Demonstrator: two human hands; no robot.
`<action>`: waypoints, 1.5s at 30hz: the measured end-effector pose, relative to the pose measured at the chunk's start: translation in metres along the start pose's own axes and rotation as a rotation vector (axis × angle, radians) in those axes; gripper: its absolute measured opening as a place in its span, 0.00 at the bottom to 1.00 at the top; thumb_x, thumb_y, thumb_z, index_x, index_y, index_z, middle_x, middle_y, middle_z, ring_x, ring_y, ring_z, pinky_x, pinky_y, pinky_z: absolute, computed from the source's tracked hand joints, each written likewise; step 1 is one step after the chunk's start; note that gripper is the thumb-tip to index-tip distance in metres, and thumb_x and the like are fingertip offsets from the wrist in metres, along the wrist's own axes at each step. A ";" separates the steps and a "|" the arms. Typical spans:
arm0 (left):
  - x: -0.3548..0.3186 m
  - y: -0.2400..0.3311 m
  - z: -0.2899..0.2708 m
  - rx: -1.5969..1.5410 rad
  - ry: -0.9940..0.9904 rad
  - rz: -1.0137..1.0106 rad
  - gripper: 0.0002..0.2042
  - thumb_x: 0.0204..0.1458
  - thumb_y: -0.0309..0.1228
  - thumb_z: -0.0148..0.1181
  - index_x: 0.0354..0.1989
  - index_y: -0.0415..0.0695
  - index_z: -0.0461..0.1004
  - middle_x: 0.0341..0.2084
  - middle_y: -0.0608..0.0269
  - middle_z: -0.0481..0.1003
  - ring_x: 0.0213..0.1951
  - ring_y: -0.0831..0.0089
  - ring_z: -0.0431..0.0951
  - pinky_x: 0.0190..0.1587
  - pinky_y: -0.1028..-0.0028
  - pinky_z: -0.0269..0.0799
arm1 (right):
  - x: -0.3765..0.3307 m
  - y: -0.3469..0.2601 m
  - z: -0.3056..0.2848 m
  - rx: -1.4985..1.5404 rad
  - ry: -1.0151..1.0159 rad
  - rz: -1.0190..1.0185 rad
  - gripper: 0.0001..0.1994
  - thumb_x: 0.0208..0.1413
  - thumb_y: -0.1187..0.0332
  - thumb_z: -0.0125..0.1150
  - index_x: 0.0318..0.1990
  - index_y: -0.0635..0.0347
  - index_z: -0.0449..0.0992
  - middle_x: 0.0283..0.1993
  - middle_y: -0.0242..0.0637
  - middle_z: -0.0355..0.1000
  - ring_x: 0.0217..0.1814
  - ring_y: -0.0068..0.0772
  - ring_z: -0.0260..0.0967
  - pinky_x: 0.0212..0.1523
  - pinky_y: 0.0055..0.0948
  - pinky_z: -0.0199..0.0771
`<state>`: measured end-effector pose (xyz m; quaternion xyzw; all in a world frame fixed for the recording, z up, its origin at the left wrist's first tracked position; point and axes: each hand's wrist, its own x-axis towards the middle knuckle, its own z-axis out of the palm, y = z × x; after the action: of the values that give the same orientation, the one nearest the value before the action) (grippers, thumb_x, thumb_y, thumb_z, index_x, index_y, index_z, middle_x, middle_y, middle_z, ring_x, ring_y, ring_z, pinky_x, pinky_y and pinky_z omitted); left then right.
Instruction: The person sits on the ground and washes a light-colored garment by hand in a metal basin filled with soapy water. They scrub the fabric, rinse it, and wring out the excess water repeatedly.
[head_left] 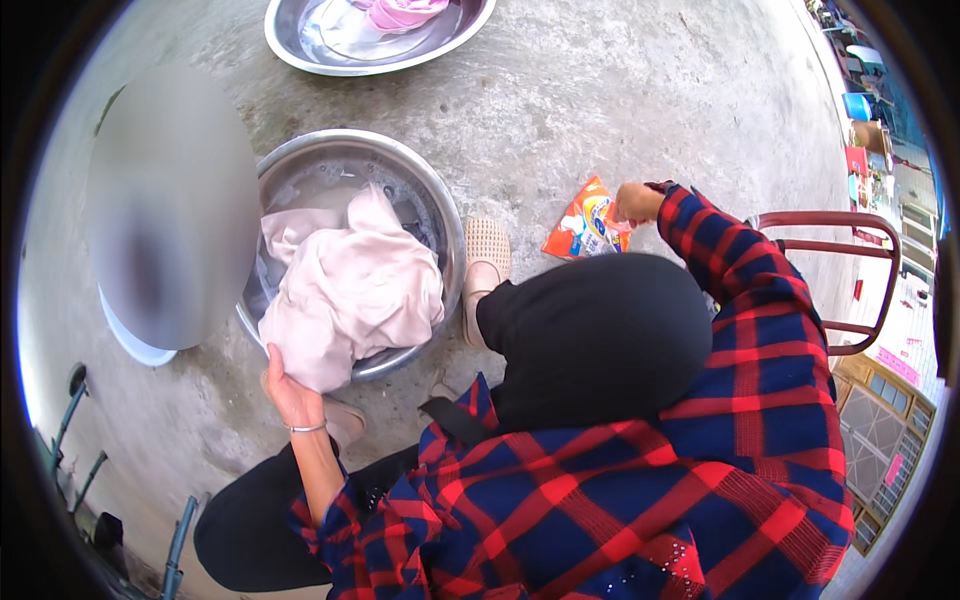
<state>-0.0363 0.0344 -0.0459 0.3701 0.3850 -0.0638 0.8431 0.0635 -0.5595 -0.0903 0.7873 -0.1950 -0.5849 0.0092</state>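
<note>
A bundle of pale pink cloth point(355, 290) lies heaped in a round metal basin point(447, 225) with cloudy, sudsy water, part of it hanging over the near rim. My left hand point(294, 398), a bangle at its wrist, is closed on the cloth's near edge; the folds hide some of its fingers. Out to the right, my right hand point(638, 204) grips the top of an orange plastic bag point(588, 220), which looks like a washing powder bag. That bag is on or just above the concrete, beyond my knee; I cannot tell which.
Farther off stands a second metal basin point(375, 66) holding pink cloth point(402, 10). At left a blurred oval covers part of the view, with a pale basin rim point(135, 338) below it. A dark red metal chair frame point(885, 285) is at right. My shoe point(487, 262) rests beside the nearer basin.
</note>
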 end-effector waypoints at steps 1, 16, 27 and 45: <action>-0.002 0.000 0.006 0.010 0.019 -0.010 0.22 0.54 0.37 0.51 0.51 0.33 0.63 0.51 0.57 0.66 0.52 0.67 0.66 0.56 0.69 0.58 | 0.008 -0.006 0.011 -0.062 -0.059 -0.006 0.06 0.45 0.61 0.61 0.27 0.51 0.79 0.15 0.33 0.71 0.11 0.26 0.62 0.11 0.29 0.58; 0.009 -0.003 0.035 0.071 0.140 -0.060 0.19 0.51 0.32 0.54 0.49 0.36 0.66 0.47 0.59 0.70 0.49 0.69 0.69 0.54 0.70 0.60 | 0.034 -0.003 0.048 0.582 0.062 0.131 0.07 0.44 0.68 0.55 0.19 0.59 0.72 0.14 0.34 0.63 0.13 0.31 0.62 0.12 0.34 0.59; 0.000 0.006 0.048 0.033 0.148 0.050 0.21 0.54 0.39 0.52 0.51 0.35 0.64 0.47 0.59 0.69 0.49 0.71 0.68 0.53 0.73 0.61 | 0.051 0.019 0.082 0.470 0.021 0.158 0.10 0.48 0.64 0.48 0.19 0.56 0.68 0.14 0.32 0.60 0.12 0.28 0.57 0.11 0.30 0.55; -0.003 0.008 0.040 -0.005 0.136 0.003 0.22 0.54 0.38 0.51 0.53 0.36 0.62 0.50 0.60 0.67 0.52 0.71 0.66 0.56 0.72 0.57 | 0.057 0.008 0.076 0.450 -0.117 0.167 0.14 0.55 0.57 0.37 0.20 0.51 0.60 0.14 0.29 0.55 0.10 0.25 0.50 0.09 0.24 0.47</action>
<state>-0.0109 0.0125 -0.0222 0.3719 0.4412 -0.0363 0.8159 0.0047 -0.5686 -0.1645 0.7157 -0.3848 -0.5684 -0.1294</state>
